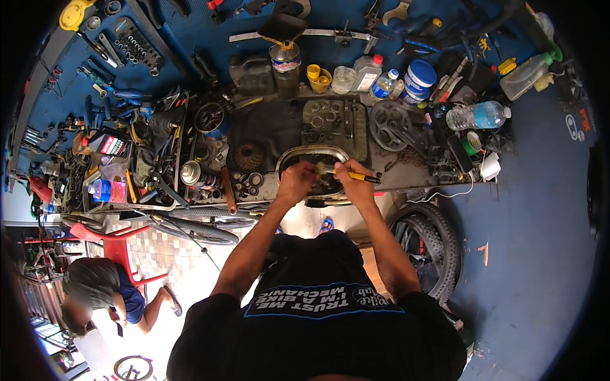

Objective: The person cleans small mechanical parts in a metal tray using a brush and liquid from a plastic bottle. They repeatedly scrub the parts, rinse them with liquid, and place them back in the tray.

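Note:
My left hand (297, 181) is closed around a small dark metal part, held over an oval metal pan (311, 152) on the workbench. My right hand (354, 180) grips a yellow-handled brush (363, 178) whose bristles point left and touch the part in my left hand. Both hands meet above the pan's near rim. What the part is exactly I cannot tell; my fingers hide most of it.
The greasy bench carries a cassette cog (249, 155), a chainring (389, 119), bearings on a green mat (333, 117), bottles (478, 115) and cans (286, 62). Tools hang on the blue wall (133, 44). Bicycle wheels (424, 244) lean below. A person (101, 295) sits at lower left by a red chair (117, 244).

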Available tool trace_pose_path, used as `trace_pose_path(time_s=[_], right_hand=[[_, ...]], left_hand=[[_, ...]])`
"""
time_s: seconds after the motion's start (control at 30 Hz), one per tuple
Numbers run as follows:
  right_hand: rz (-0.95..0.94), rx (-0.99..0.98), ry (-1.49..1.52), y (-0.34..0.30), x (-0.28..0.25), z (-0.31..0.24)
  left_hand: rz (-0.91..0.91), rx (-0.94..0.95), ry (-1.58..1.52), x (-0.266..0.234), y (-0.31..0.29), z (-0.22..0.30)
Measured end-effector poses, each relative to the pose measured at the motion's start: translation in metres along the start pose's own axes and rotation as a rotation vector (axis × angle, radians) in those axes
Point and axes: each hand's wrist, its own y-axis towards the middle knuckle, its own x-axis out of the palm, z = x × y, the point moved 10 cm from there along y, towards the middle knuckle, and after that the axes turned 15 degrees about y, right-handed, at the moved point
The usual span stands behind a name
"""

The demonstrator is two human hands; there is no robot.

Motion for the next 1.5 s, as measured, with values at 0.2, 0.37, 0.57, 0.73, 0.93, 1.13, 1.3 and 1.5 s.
trace_pose_path(time_s=[0.2,0.37,0.57,0.73,0.93,1.13,1.3,1.5], right_hand=[[-0.039,-0.005,0.031,-0.004,0.0,0.002],[-0.016,-0.045,-0.02,-0.006,-0.001,-0.004],[-0.004,-0.014,-0.114,-0.003,-0.011,0.004],[-0.08,-0.029,-0.21,-0.013,-0.014,0.005],[-0.23,-0.351,-0.659,-0.035,0.005,-0.024],[-0.066,0.076,-0.235,-0.015,-0.014,-0.001],[-0.136,-0.193,-0.134,-0.025,0.019,-0.038],[-0.111,-0.166,-0.184,-0.025,0.011,-0.035]], left_hand=[[-0.006,-0.007,-0.188,-0.002,-0.003,0.001],[-0.035,-0.068,-0.348,0.002,-0.006,-0.009],[-0.076,-0.085,-0.396,0.0,-0.003,-0.006],[-0.037,-0.02,-0.389,-0.005,-0.004,-0.002],[-0.049,-0.017,-0.305,-0.004,-0.006,-0.002],[0.104,0.062,0.011,-0.01,-0.004,0.0],[0.167,0.044,0.185,-0.017,-0.004,0.009],[0.175,0.029,0.098,-0.022,-0.009,0.006]])
